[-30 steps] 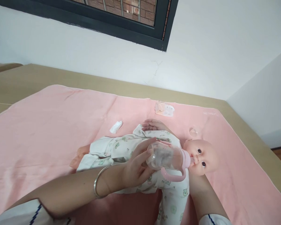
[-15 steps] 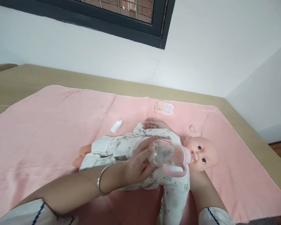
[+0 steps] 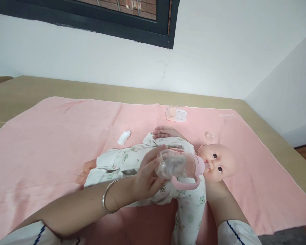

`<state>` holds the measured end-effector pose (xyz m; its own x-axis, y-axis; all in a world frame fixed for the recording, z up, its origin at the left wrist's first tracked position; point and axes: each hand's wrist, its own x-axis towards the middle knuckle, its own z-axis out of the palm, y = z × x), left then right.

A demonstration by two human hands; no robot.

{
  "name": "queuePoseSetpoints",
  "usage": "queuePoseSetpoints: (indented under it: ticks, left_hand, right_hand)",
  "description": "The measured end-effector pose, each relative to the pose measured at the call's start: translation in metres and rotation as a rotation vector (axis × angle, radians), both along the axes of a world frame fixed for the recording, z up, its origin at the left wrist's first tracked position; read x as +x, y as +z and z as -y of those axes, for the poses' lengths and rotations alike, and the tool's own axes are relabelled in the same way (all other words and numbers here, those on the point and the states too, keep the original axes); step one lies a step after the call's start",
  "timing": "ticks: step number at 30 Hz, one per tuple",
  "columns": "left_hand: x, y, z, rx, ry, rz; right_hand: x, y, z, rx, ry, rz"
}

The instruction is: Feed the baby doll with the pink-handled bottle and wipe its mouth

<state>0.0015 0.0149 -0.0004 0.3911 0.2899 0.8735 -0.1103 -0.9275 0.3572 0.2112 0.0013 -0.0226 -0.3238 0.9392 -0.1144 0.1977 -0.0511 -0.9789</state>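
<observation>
A baby doll (image 3: 190, 200) in white printed clothes lies on its back, its head to the right. My left hand (image 3: 150, 172) is closed around the base of a clear baby bottle (image 3: 177, 165) with a pink collar and handle. The bottle lies nearly level over the doll's chest, its teat at the doll's mouth. My right forearm passes under the doll's neck. On the far side, my right hand (image 3: 165, 132) curls against the doll's sleeved arm, with its fingers together and the thumb hidden.
A pink mat (image 3: 73, 136) covers much of the wooden table (image 3: 91, 90). Beyond the doll lie a folded white cloth (image 3: 124, 137), a small printed packet (image 3: 176, 114) and a clear cap (image 3: 209, 136). A wall with a dark-framed window (image 3: 132, 32) stands behind.
The view has shifted slightly, so the doll, bottle and hands appear a little further left and up. My left hand keeps the bottle at the doll's mouth; the right arm stays under the neck.
</observation>
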Motion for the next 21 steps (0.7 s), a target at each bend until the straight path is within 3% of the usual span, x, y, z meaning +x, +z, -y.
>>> queuePoseSetpoints:
  ticks: [8,12,16,21]
  left_hand:
    - [0.0,0.0,0.0,0.011,0.015,0.005]
    - [0.0,0.001,0.0,-0.001,0.016,0.017]
    - [0.0,-0.002,0.0,-0.024,0.016,0.038]
    - [0.0,-0.003,-0.001,-0.018,0.027,0.045]
  right_hand:
    - [-0.005,0.033,-0.004,0.076,-0.203,0.03]
    - [-0.014,0.049,-0.039,-0.031,-0.209,-0.058]
    - [-0.021,0.044,-0.082,-0.261,-0.087,-0.202]
    - [-0.017,0.032,-0.089,-0.304,-0.068,-0.276]
